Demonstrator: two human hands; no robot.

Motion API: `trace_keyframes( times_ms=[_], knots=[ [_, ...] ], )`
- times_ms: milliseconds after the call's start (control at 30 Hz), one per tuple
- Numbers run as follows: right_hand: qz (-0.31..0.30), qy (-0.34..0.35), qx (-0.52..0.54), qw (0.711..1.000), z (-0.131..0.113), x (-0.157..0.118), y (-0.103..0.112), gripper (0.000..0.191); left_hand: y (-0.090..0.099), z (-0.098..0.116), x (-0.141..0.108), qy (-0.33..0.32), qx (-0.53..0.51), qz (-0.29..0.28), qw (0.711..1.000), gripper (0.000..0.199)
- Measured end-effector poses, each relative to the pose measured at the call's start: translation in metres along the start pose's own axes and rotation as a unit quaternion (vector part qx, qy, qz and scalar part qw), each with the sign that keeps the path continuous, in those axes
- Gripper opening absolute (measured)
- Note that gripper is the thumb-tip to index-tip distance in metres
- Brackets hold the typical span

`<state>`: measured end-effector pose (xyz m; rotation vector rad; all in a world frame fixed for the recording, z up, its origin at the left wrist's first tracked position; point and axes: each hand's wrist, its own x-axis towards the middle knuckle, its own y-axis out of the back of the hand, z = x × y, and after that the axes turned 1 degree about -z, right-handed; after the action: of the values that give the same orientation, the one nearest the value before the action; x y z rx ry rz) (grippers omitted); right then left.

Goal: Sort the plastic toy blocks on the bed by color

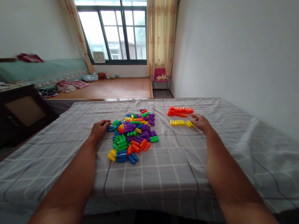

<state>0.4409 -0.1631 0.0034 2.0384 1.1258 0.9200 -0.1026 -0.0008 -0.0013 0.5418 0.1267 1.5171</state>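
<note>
A mixed pile of plastic building pieces (135, 132) in purple, green, blue, orange and yellow lies on a grey checked cloth. At the pile's left edge rests my left hand (101, 128), its fingers stretched toward the blue and green pieces and holding nothing that I can see. To the right of the pile is a row of yellow pieces (177, 123). My right hand (200, 122) has its fingertips on a yellow piece (189, 124) at the right end of that row. Just behind, orange pieces (180, 111) lie grouped in rows.
The checked cloth (157, 175) covers the table, with its near edge hanging in front of me. A white wall (256, 52) runs along the right. Beyond the table are a low wooden platform (125, 86), a pink chair (160, 73) and a dark cabinet (20, 109) at left.
</note>
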Motion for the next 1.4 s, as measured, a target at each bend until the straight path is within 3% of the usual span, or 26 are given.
trace_keyframes(
  times_ms=[100,267,433,500,600,667,833,933,1100,1267,1400],
  knots=[
    [-0.083,0.010,0.016,0.996,0.001,0.000,-0.005,0.043,0.001,-0.001,0.000,-0.002,0.012,-0.001,1.000,0.038],
    [-0.031,-0.017,-0.035,0.999,-0.004,-0.004,-0.013,0.039,0.000,-0.002,0.000,0.001,0.021,0.000,1.000,0.039],
    [-0.055,-0.007,-0.011,0.998,-0.006,-0.005,-0.016,0.049,-0.001,-0.005,0.002,-0.004,0.023,-0.001,1.000,0.038],
    [-0.036,0.001,-0.027,0.999,-0.012,-0.005,-0.016,0.053,-0.001,-0.008,0.003,-0.012,0.044,-0.003,0.999,0.038],
    [0.050,0.056,-0.044,0.996,-0.040,-0.010,-0.019,0.045,-0.002,-0.013,0.007,-0.019,0.066,0.001,0.998,0.036],
    [0.060,0.115,-0.022,0.991,-0.072,-0.016,-0.028,0.036,-0.003,-0.015,0.008,-0.023,0.075,0.007,0.997,0.034],
    [-0.088,0.312,-0.027,0.946,-0.165,-0.026,-0.076,0.028,-0.005,-0.012,0.006,-0.035,0.102,0.000,0.994,0.033],
    [-0.120,0.300,-0.098,0.941,-0.199,-0.019,-0.106,0.026,-0.004,-0.010,0.003,-0.042,0.110,-0.006,0.993,0.034],
    [-0.169,0.293,-0.105,0.935,-0.226,-0.007,-0.124,0.030,-0.004,-0.007,0.002,-0.042,0.121,-0.012,0.992,0.034],
    [-0.129,0.311,-0.025,0.941,-0.245,-0.027,-0.102,0.025,-0.005,-0.006,0.004,-0.048,0.132,-0.009,0.990,0.033],
    [-0.190,0.359,-0.048,0.913,-0.247,-0.053,-0.090,0.020,-0.007,-0.009,0.006,-0.047,0.119,-0.016,0.992,0.033]
  ],
)
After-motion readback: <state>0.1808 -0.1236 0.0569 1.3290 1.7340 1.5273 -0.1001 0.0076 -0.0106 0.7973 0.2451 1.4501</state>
